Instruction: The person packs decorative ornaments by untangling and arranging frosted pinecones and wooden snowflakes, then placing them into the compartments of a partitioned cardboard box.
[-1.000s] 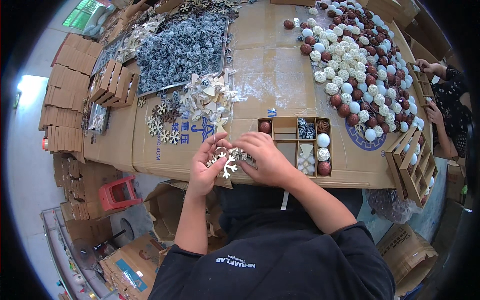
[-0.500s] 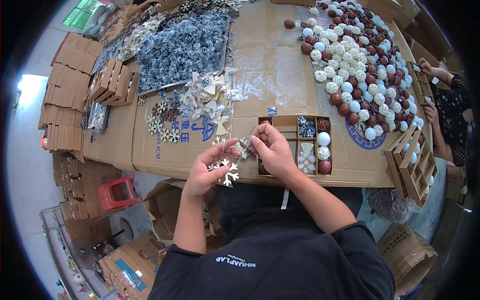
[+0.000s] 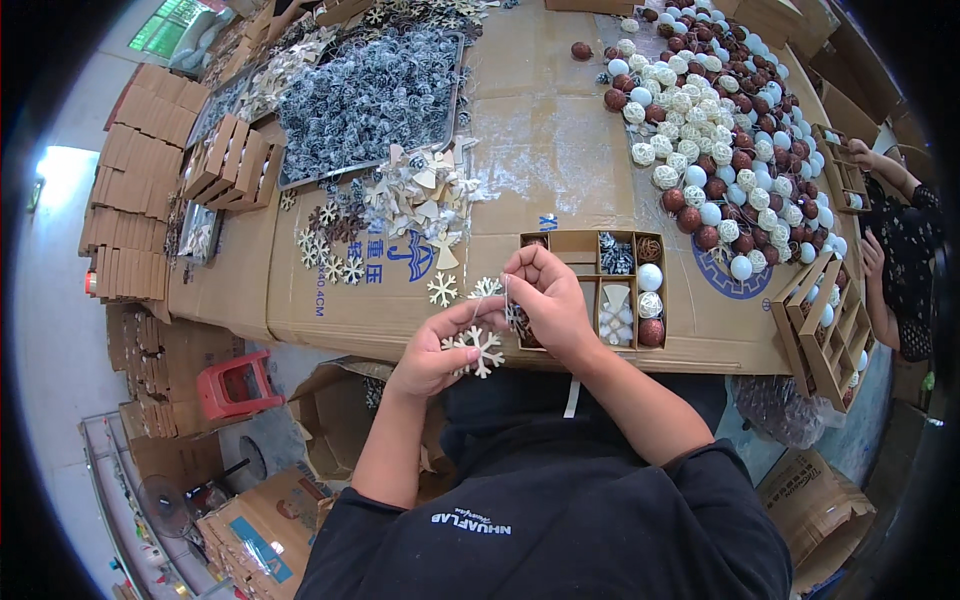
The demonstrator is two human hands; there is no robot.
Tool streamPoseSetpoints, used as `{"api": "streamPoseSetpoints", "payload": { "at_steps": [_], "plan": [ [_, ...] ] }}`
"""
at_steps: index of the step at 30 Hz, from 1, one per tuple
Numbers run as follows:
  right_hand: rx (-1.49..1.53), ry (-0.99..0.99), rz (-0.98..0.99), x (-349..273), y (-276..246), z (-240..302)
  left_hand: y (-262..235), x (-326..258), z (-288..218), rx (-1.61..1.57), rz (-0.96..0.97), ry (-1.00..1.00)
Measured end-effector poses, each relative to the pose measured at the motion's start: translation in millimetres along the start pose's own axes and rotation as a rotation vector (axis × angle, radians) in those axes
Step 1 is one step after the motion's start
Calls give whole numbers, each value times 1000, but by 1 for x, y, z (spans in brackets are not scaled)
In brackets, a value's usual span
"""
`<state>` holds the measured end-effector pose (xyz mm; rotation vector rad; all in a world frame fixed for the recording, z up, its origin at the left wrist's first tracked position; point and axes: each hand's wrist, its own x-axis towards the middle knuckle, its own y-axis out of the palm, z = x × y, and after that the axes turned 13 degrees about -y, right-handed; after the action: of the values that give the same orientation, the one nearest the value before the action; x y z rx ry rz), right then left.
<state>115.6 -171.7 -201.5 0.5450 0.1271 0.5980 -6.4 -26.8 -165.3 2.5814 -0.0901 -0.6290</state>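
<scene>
A pale wooden snowflake (image 3: 478, 352) is held between the thumb and fingers of my left hand (image 3: 436, 348). Close beside it, my right hand (image 3: 550, 305) pinches a thin hanging string. A darker piece below those fingertips is too small to make out. Two more snowflakes lie just beyond my left hand, one of them a light snowflake (image 3: 442, 289) lying flat. Right of my hands is a divided cardboard box (image 3: 566, 244). Its compartments hold a frosted pine cone (image 3: 615, 255), a brown wicker ball (image 3: 649, 248), a wooden angel (image 3: 614, 302) and several balls. My right hand partly hides its left side.
A tray of frosted pine cones (image 3: 365, 100) stands at the back left, with a pile of wooden angels (image 3: 420, 190) before it. Brown, white and wicker balls (image 3: 730, 150) cover the right side. Divided boxes (image 3: 825, 320) lean at the right edge, near a co-worker's hand (image 3: 872, 255).
My left hand has moved right, bringing the snowflake close to my right hand. My right hand stays nearly in place. The co-worker's hands have shifted slightly.
</scene>
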Motion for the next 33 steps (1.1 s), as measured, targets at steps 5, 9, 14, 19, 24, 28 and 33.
{"api": "streamPoseSetpoints", "payload": {
  "at_steps": [5,9,14,19,24,28,33],
  "plan": [
    [44,112,1,-5,5,6,-3,2,4,59,81,-81],
    [-77,-7,10,-3,4,1,-2,4,16,-119,103,59],
    [-354,-11,93,-1,2,1,2,4,12,-451,247,100],
    [-344,17,198,-2,1,-4,4,6,9,-568,387,111],
    [-6,112,371,0,-5,14,6,4,8,-631,328,184],
    [59,160,511,-7,-7,31,2,4,-1,-707,394,185],
    [-427,-2,504,-10,-6,24,-1,10,-1,-718,469,233]
  ]
}}
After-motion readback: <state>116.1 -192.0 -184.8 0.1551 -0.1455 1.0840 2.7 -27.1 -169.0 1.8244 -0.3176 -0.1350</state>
